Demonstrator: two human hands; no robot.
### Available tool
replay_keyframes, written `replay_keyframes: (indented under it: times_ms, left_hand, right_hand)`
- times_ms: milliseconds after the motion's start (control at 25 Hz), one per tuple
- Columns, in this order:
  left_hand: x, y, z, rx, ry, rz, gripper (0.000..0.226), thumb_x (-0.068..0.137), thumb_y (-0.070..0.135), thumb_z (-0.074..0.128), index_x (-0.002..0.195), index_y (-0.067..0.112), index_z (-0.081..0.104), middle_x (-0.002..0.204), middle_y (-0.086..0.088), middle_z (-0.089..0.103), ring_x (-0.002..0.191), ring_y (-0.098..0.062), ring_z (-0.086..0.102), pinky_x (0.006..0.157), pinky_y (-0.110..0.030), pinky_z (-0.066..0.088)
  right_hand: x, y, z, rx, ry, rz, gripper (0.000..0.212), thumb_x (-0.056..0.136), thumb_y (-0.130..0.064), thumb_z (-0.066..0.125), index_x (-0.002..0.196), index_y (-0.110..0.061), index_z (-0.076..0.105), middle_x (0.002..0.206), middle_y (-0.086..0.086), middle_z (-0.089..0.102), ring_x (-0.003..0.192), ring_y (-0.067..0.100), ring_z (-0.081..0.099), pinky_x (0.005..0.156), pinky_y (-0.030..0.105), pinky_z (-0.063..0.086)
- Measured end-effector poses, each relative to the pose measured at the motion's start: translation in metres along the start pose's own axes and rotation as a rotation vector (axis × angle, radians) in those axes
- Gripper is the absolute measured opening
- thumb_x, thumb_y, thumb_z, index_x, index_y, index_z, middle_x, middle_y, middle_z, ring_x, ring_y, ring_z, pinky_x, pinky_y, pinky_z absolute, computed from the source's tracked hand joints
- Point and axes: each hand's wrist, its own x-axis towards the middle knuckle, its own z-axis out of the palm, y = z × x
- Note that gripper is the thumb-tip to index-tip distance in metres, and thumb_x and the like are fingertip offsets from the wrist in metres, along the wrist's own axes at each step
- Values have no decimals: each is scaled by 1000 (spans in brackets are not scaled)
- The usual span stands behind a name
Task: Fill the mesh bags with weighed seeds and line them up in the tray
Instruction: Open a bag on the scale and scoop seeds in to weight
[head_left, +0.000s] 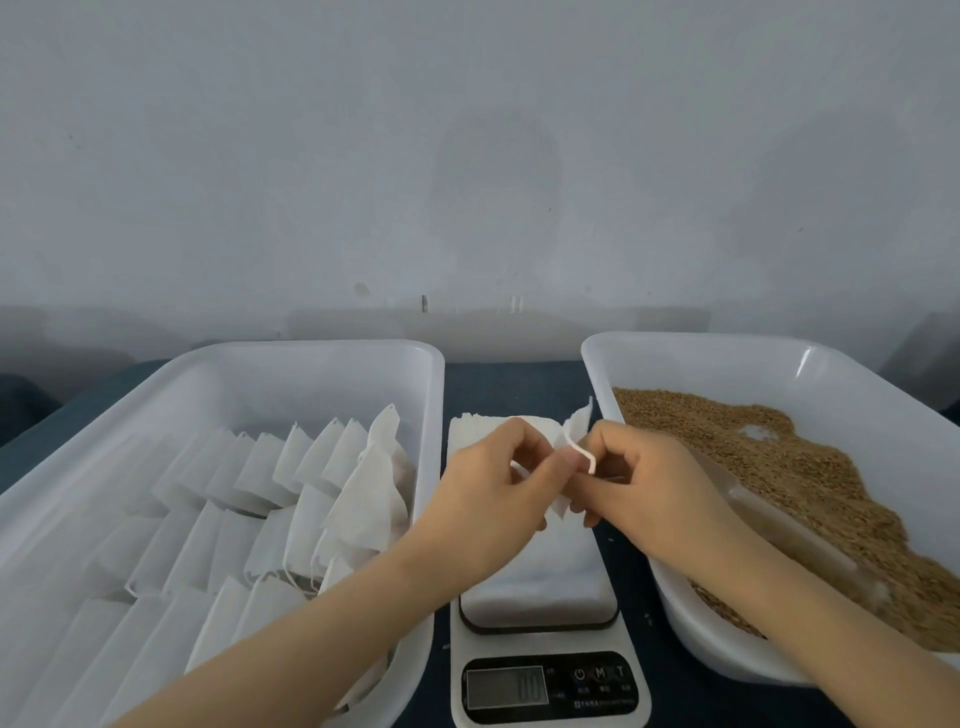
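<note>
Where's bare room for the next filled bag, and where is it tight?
Bare floor lies at the left tray's far end, behind the lined-up bags. Dark tabletop shows between it and the seed tray, beyond the scale. Tight: the scale, covered by stacked empty bags, with left hand and right hand above.

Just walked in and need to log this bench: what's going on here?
A person pinches one small white mesh bag between the left hand and right hand, above a white digital scale carrying a stack of flat white bags. Rows of white bags stand lined up in the left white plastic tray; the right white plastic tray holds loose brown seeds.
</note>
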Motion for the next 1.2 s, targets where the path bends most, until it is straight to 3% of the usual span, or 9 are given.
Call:
replay_keyframes:
  times_ms: [200,320,480,640,760,840,920,1040,1200]
  left_hand:
    - [3,-2,-3,-66,-25,-38,14,95,35,46,85,27,51,66,16,63,57,-5,62,49,-13,44]
    - [3,-1,-3,-54,-39,-49,15,96,26,47,82,24,53,65,13,63,56,-7,63,49,-16,46]
    - [3,-1,-5,-42,-21,-106,18,92,18,50,76,17,57,58,10,64,52,-7,62,49,-17,46]
    - [2,4,-4,-48,-37,-111,18,92,21,53,75,16,59,57,10,65,48,-5,60,49,-15,45]
    - [2,4,-4,-119,-7,-108,19,92,25,57,77,14,59,58,6,66,47,-9,60,48,-18,44]
    - [1,4,-4,-125,0,-81,22,91,29,60,74,16,57,58,6,66,47,-10,60,48,-17,43]
    - [-1,3,-2,-83,-10,-19,21,90,29,62,71,20,57,58,7,66,46,-8,59,48,-14,42]
    - [-7,4,-3,-1,-20,122,18,87,26,65,70,27,59,60,10,64,48,-2,54,51,-12,44]
    - [-2,5,-5,18,315,202,18,87,28,64,86,40,50,87,18,56,75,1,53,64,-13,43]
  right_hand:
    - [1,0,0,16,-14,-77,16,65,-46,69,62,-32,62,67,-9,68,60,6,61,57,21,51]
    - [2,1,-1,14,-29,-75,15,68,-44,68,64,-31,61,70,-10,67,63,6,61,57,21,50]
    - [0,5,0,5,97,-78,16,82,-29,68,78,-22,55,68,-6,65,56,5,61,52,16,48]
    - [1,10,0,-262,170,-282,15,87,-8,65,79,-21,64,66,-2,61,58,17,57,55,27,45]
    - [2,12,2,-376,141,-381,18,84,4,64,88,-10,73,84,-1,64,63,12,57,59,13,40]
    - [3,10,3,-360,126,-379,15,86,-2,64,84,-14,72,82,-6,62,61,5,53,58,8,37]
    - [3,7,2,-321,130,-360,26,86,-10,62,65,-25,57,68,-15,50,57,2,47,55,8,33]
    - [4,8,0,-253,141,-270,34,84,-5,65,55,-15,49,58,-10,45,57,9,44,51,13,31]
    - [5,7,-3,-59,124,-40,22,88,-19,63,69,-31,64,60,-20,61,59,-5,56,54,8,39]
